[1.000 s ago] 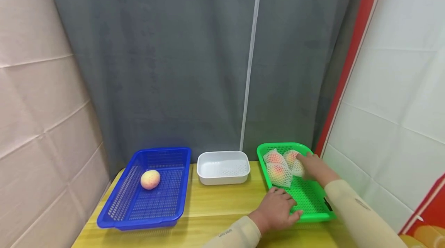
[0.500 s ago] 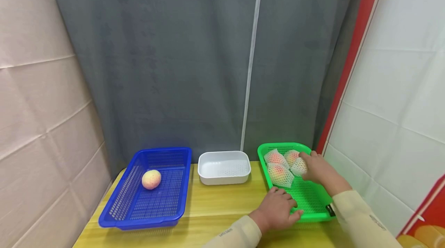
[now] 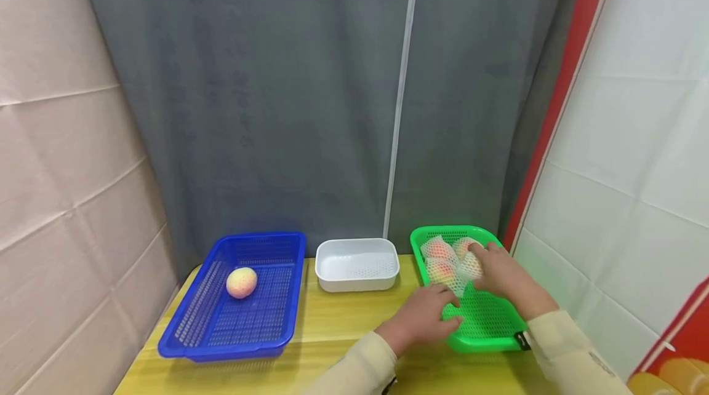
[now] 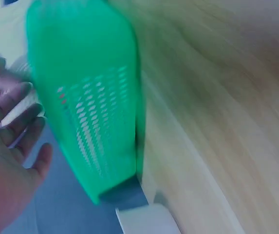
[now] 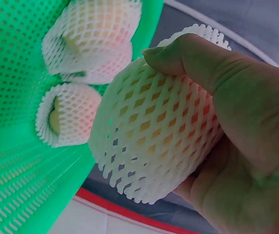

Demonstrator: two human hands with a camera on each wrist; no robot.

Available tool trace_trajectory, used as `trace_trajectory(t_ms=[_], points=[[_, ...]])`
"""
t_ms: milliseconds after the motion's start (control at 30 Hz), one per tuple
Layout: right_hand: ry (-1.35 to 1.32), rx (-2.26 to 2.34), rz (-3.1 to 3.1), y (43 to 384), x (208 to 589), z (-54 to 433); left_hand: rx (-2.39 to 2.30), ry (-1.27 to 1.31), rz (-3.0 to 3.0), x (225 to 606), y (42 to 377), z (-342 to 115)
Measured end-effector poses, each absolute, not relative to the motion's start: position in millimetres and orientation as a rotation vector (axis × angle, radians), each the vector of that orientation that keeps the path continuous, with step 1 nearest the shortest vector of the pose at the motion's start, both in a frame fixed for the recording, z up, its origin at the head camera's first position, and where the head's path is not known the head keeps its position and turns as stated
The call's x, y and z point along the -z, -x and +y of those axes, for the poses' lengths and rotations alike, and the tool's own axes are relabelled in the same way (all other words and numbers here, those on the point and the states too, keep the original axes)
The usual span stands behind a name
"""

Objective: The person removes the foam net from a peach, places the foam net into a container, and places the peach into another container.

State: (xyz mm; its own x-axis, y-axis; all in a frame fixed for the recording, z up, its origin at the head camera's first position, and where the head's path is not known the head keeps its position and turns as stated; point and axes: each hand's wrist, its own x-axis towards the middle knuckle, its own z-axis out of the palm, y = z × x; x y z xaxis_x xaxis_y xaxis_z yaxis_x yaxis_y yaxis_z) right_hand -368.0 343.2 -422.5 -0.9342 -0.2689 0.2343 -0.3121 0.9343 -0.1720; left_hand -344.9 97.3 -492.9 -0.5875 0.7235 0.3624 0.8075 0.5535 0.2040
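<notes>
My right hand grips a peach in a white foam net, thumb on top, above the right part of the green basket. Three more netted peaches are grouped at the basket's far left; all show pink and yellow through the mesh. My left hand hovers at the basket's left rim, fingers spread and loosely bent, holding nothing. In the left wrist view, its fingers stand beside the basket's perforated wall, with a netted peach partly hidden behind them.
A blue basket on the left holds one bare peach. Between the baskets stands a white rectangular tray. All rest on a wooden table, with a grey curtain behind and a white wall at the right.
My left hand has left the near rim, moving forward and slightly left toward the netted peaches. My right hand has shifted slightly left with its netted peach.
</notes>
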Motion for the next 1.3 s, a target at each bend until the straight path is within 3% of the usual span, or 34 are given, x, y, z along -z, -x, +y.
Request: trace_trajectory(t_ms=[300, 700, 1300], points=[[-0.575, -0.527, -2.875, 353.3, 418.0, 309.8, 0.966, 1.049, -2.642, 487.2, 342.8, 16.1], [-0.764, -0.609, -2.849, 330.9, 403.2, 244.7, 1.148, 0.809, -2.530, 462.7, 324.5, -83.7], [-1.040, -0.556, -2.799, 327.4, 405.6, 184.9, 1.182, 0.573, -2.516, 453.8, 319.6, -134.0]])
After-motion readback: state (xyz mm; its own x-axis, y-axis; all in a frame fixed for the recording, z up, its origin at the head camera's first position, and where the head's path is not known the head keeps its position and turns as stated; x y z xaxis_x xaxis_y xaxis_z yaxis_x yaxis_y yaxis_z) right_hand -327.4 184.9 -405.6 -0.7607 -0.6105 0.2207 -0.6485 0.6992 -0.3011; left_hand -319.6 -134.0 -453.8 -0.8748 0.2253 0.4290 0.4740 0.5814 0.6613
